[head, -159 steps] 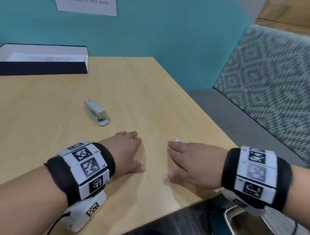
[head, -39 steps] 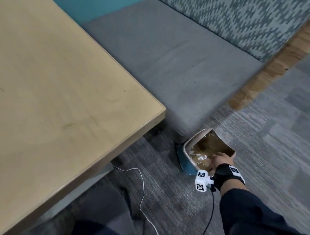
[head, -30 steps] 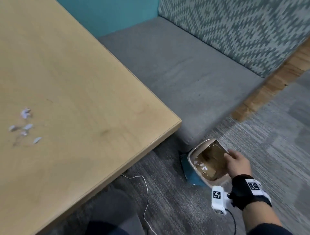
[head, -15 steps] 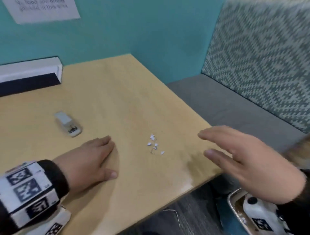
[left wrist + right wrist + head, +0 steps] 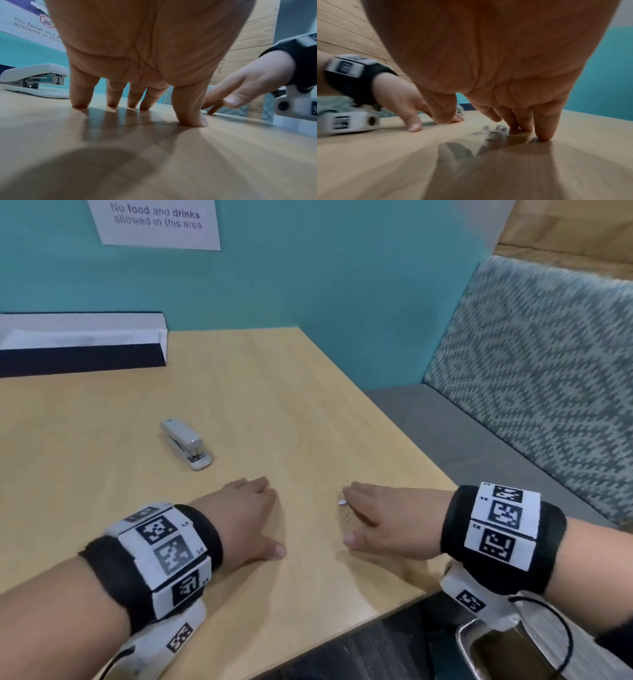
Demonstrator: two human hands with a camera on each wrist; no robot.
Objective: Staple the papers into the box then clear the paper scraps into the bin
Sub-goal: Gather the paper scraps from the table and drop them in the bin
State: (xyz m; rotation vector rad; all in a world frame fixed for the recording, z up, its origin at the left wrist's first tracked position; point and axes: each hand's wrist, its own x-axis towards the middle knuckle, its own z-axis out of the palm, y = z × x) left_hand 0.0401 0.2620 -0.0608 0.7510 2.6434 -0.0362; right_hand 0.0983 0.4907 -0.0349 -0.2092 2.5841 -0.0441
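Note:
Both hands lie palm down near the front of the wooden table (image 5: 308, 392). My left hand (image 5: 253, 508) rests flat with straight fingers (image 5: 80, 100) touching the wood and holds nothing. My right hand (image 5: 363, 508) lies with straight fingers over a small heap of paper scraps (image 5: 494, 130). One white scrap (image 5: 342, 502) and a bent staple (image 5: 347, 517) show beside its index finger. The grey stapler (image 5: 186, 445) lies beyond the left hand. The box (image 5: 82, 344), white inside and dark outside, with paper in it, stands at the back left. The bin's rim (image 5: 466, 642) shows below the right wrist.
The table's front right edge runs just under my right wrist. A grey bench seat (image 5: 462, 446) with a patterned back cushion stands to the right. A teal wall with a "No food and drinks" sign (image 5: 157, 220) is behind the table.
My right hand came up from the bin on the floor, hovered at the table's edge, and now lies on the scraps. The left hand stays on the table.

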